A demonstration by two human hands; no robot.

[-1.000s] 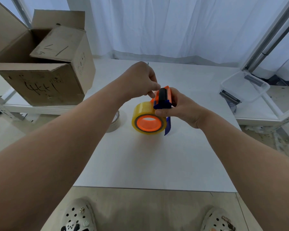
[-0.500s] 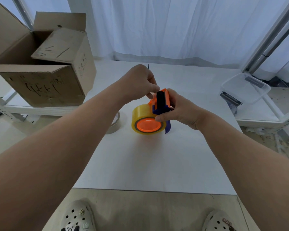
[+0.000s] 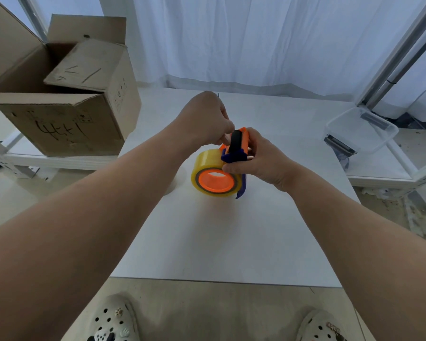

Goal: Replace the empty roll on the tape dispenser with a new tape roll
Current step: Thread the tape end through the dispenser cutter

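Note:
A yellowish tape roll (image 3: 207,161) sits on the orange hub of the orange and blue tape dispenser (image 3: 234,155), which is held just above the white table (image 3: 219,242). My right hand (image 3: 263,161) grips the dispenser's body from the right. With curled fingers, my left hand (image 3: 204,119) pinches the tape's free end beside the black roller; the fingertips are partly hidden. The empty roll (image 3: 174,187) lies on the table, mostly hidden behind my left forearm.
An open cardboard box (image 3: 67,119) stands on a low shelf at the left. A clear plastic container (image 3: 362,129) sits on a frame at the right. White curtains hang behind the table. My two shoes show below the table's near edge.
The dispenser's head has turned slightly in my right hand, so the roller looks narrower. My left fingers stay at the roller. Both hands have barely shifted.

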